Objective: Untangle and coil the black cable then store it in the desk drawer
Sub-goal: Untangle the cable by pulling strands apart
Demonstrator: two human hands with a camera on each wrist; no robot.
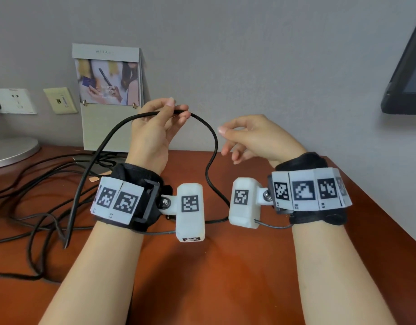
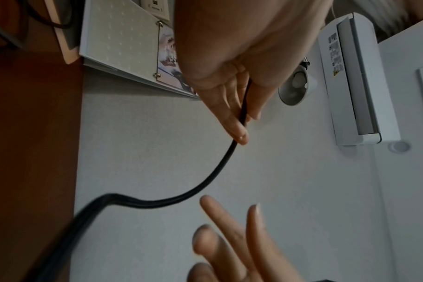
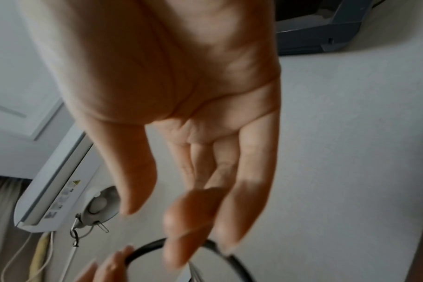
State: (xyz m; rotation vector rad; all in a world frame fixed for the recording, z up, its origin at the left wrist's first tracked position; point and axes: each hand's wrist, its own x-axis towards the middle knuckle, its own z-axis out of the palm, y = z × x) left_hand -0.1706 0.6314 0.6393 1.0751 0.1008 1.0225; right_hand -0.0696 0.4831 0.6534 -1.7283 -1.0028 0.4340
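Two hands are raised above the desk (image 1: 225,266). Left hand (image 1: 155,127) pinches the black cable (image 1: 209,132) between thumb and fingers, lifting it into an arch whose ends drop to the desk. Right hand (image 1: 256,139) hovers just right of that arch, fingers loosely spread, holding nothing. More dark cables (image 1: 33,207) lie tangled at left. Far behind, a standing calendar (image 1: 108,99) carries small print too blurred to read; the wristbands (image 1: 310,191) show square coded markers.

The left hand (image 2: 232,63) pinches the black cable (image 2: 205,183) (thumb against fingers), which curves down toward the counter (image 2: 31,133); the right hand (image 2: 242,248) hovers nearby, fingers straight.
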